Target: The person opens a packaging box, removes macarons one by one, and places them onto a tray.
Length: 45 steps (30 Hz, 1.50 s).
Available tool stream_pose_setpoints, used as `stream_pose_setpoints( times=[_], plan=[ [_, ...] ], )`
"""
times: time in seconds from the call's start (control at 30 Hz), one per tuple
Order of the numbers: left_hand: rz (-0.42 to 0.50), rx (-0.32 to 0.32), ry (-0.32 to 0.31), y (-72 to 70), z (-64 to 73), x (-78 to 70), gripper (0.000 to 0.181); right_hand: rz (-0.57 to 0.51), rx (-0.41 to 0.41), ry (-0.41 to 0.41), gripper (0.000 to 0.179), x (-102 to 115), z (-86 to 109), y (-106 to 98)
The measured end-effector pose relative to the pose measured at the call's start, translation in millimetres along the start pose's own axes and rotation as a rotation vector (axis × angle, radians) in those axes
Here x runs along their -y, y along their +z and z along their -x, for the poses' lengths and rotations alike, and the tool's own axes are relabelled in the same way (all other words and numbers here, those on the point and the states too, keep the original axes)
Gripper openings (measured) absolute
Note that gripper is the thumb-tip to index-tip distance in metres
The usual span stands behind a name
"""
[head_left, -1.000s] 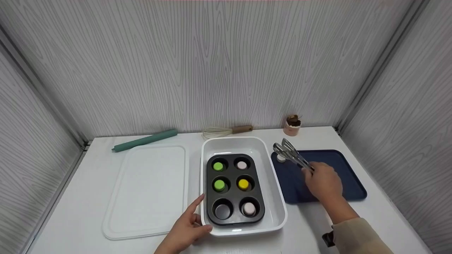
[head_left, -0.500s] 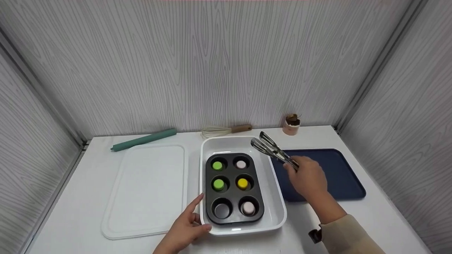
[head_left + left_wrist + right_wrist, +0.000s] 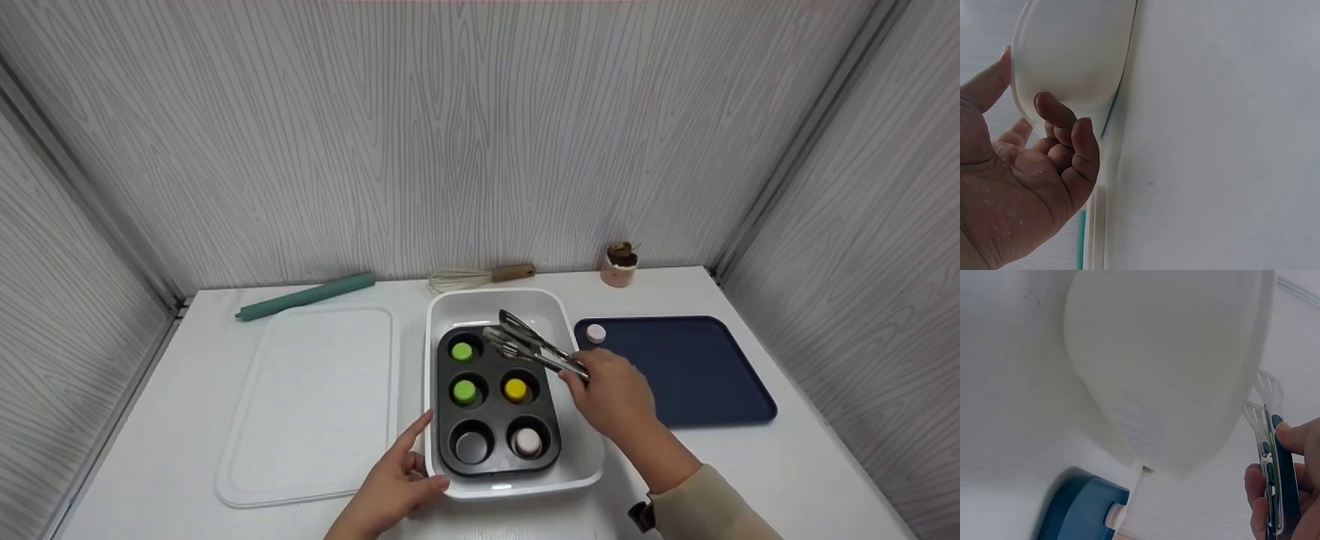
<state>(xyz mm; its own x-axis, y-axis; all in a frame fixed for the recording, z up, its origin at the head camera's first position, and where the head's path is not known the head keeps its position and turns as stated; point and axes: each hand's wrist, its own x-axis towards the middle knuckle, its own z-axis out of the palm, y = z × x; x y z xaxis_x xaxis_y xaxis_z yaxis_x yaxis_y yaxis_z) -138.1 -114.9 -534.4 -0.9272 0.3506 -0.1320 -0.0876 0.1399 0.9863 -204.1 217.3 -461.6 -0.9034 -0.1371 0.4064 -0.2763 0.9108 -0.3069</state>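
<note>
Head view, R hand [image 3: 615,391] w/ tongs [image 3: 536,352], muffin tin [image 3: 496,411] partly hidden

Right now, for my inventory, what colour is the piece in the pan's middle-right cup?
The piece is yellow, clearest in the head view.

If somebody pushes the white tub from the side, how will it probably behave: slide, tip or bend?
The white tub would probably slide rather than tip, since its base looks wide. The muffin pan may shift inside, as bare tub floor shows beside it.
</note>
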Motion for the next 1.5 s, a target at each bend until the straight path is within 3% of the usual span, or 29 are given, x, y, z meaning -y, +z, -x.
stream_pose_setpoints(
  times=[0.57,1.0,1.5],
  plan=[
    [-0.027,-0.023,-0.011,-0.2,0.0,0.8,0.1,0.029,0.112,-0.073,0.014,23.6,6.2,13.1],
    [-0.012,-0.028,-0.019,1.5,0.6,1.2,0.101,0.111,0.164,-0.115,0.015,33.9,9.7,20.3],
    [-0.009,-0.027,-0.029,1.6,-0.3,2.6,0.101,0.18,0.247,-0.103,0.017,45.8,9.0,23.3]
  ],
)
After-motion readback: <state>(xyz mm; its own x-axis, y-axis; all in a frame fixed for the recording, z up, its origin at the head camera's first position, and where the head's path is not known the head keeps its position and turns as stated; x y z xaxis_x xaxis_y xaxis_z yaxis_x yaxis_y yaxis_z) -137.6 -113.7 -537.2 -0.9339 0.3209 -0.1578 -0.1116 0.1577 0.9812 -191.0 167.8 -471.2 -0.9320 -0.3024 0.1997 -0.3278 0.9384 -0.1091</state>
